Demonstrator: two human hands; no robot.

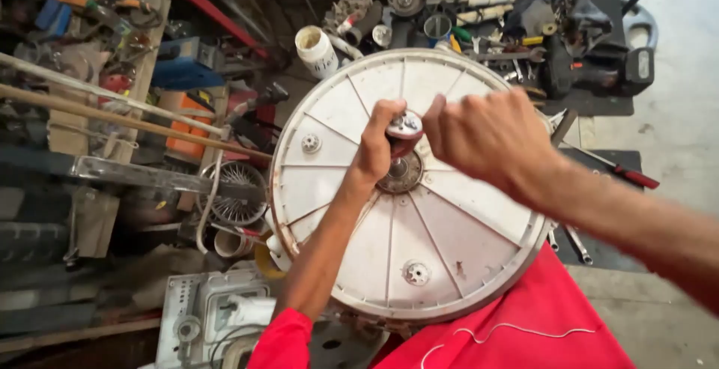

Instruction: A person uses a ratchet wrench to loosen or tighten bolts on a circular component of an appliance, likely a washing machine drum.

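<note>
Both the left hand (380,141) and right hand (487,138) are clamped on a small round metal fitting (405,125) above the ribbed white plastic disc (449,242).

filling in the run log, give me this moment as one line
left hand: gripping small round metal part | right hand: on same part | below: rusty hub of white round ribbed plastic tub base

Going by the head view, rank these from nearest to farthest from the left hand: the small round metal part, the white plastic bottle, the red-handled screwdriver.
1. Small round metal part, pinched in the left hand over the hub of the round white ribbed tub base.
2. White plastic bottle, up and left beyond the rim.
3. Red-handled screwdriver, far right, past the right hand.
</note>
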